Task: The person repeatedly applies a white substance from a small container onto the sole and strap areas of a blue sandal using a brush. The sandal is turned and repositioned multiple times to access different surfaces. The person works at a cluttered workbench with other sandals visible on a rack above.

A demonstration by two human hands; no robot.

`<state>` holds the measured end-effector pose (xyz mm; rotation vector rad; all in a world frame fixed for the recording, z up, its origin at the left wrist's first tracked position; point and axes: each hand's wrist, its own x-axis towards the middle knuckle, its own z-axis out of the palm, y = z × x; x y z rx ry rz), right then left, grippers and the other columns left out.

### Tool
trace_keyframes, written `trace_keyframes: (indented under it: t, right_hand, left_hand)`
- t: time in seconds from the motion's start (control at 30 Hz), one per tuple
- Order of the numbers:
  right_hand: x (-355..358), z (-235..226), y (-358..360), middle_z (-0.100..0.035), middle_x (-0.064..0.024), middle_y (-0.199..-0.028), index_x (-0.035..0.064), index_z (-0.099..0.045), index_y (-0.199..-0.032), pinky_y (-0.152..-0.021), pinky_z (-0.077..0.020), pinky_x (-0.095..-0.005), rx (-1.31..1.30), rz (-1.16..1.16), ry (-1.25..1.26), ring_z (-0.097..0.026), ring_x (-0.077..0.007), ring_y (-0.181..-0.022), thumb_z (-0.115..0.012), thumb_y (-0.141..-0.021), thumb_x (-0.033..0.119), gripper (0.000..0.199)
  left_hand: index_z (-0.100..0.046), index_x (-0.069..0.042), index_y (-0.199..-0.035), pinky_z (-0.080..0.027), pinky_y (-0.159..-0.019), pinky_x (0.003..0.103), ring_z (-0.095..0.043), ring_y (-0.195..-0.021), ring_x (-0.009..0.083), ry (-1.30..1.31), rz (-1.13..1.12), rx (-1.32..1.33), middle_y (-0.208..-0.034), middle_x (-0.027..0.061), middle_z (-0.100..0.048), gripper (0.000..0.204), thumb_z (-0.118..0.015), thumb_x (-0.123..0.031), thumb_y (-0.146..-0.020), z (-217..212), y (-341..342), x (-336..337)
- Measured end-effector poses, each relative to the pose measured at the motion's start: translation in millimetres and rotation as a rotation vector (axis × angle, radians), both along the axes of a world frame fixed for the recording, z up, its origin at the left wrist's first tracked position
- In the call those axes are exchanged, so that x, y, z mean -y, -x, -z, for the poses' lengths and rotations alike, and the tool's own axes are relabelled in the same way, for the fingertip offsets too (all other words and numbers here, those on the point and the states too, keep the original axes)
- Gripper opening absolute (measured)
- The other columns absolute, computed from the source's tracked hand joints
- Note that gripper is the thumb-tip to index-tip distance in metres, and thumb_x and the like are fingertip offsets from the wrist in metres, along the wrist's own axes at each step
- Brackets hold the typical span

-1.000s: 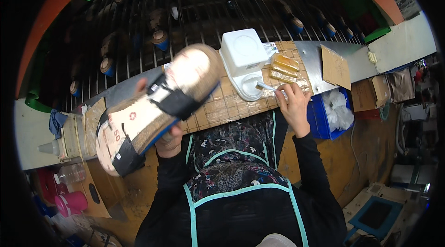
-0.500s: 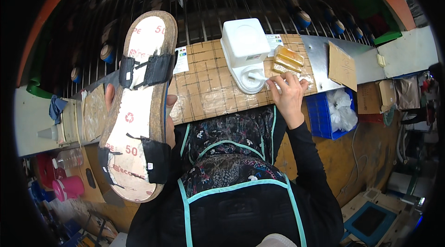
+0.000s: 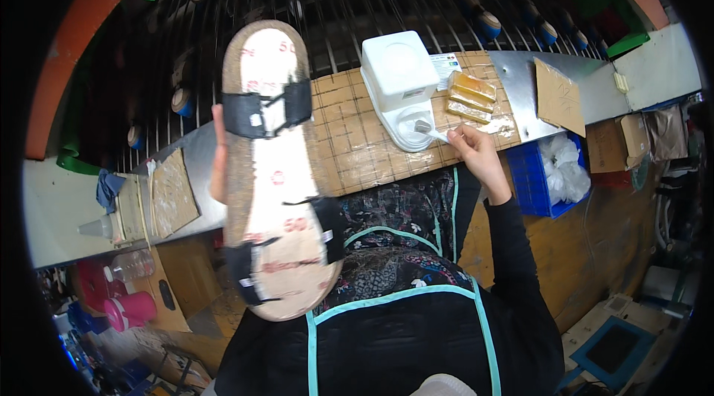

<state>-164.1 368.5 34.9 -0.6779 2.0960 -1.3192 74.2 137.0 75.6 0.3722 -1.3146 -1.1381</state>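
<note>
My left hand (image 3: 219,158) grips an unfinished sandal (image 3: 277,162), its underside facing up. The sandal has a brown cork-like edge, a pale printed bottom and black strap ends folded onto it. Only some of the fingers show along its left edge. Between the thumb and fingers of my right hand (image 3: 477,155) is the white handle of a small brush (image 3: 431,131). The brush's flat head rests in the round cup at the foot of a white plastic dispenser (image 3: 400,72).
The dispenser stands on a taped cardboard sheet (image 3: 342,143) beside yellow-brown blocks (image 3: 471,97). A blue crate (image 3: 531,176) with clear plastic bags is to the right of the bench. Beyond the bench lies a roller conveyor (image 3: 335,2) with several shoes.
My left hand and the sandal have shifted right, and the sandal has turned. My right hand has drawn slightly down and right; the brush head now shows in the cup.
</note>
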Motion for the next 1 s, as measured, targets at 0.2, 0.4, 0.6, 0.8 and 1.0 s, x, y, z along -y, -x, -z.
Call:
trace_keyframes:
  t: [0.2,0.4,0.6,0.8,1.0]
  right_hand:
    - [8,-16,-15,-0.063,0.0014,-0.076,0.0058,-0.067,-0.087,-0.066,-0.0386,-0.0238,0.264,0.045,0.218,-0.058,-0.0079,-0.072,-0.071,-0.089,0.017,0.012]
    - [29,-84,-59,-0.063,-0.0007,-0.082,0.0113,-0.073,-0.089,-0.079,-0.0311,-0.0324,-1.115,0.312,0.325,-0.059,-0.0161,-0.078,-0.082,-0.072,0.013,0.02]
    - [45,-98,-96,-0.054,-0.0055,-0.096,0.0063,-0.076,-0.096,-0.056,-0.0419,-0.0205,-0.579,0.156,0.563,-0.054,-0.0109,-0.075,-0.078,-0.077,0.005,0.018]
    - [65,-83,-100,-0.054,-0.0052,-0.096,0.0066,-0.076,-0.095,-0.056,-0.0411,-0.0208,-0.521,0.195,0.532,-0.051,-0.0103,-0.073,-0.077,-0.079,0.008,0.015]
    - [80,-91,-88,-0.054,-0.0039,-0.094,0.0076,-0.075,-0.094,-0.063,-0.0386,-0.0244,-0.621,0.234,0.487,-0.045,-0.0093,-0.062,-0.078,-0.079,0.01,0.016]
  left_hand:
    - [-0.05,-0.009,-0.124,-0.044,-0.106,0.046,-0.05,-0.127,0.0388,0.325,0.036,0.094,-0.143,0.0279,-0.042,0.029,-0.054,-0.014,-0.096,56,30,3]
    - [-0.049,-0.013,-0.118,-0.042,-0.104,0.052,-0.049,-0.126,0.0468,0.675,-0.159,0.249,-0.133,0.0273,-0.053,0.042,-0.073,-0.018,-0.084,28,54,-17]
    - [-0.054,-0.018,-0.114,-0.043,-0.101,0.054,-0.051,-0.125,0.0457,0.755,-0.177,0.245,-0.132,0.0238,-0.056,0.041,-0.075,-0.019,-0.079,5,51,-14]
    - [-0.054,-0.022,-0.114,-0.041,-0.1,0.059,-0.053,-0.122,0.0459,0.8,-0.205,0.323,-0.13,0.0203,-0.059,0.04,-0.074,-0.02,-0.08,8,38,-14]
    - [-0.053,-0.024,-0.113,-0.042,-0.099,0.059,-0.057,-0.118,0.0455,0.87,-0.237,0.333,-0.126,0.0184,-0.062,0.038,-0.074,-0.02,-0.081,5,31,-7]
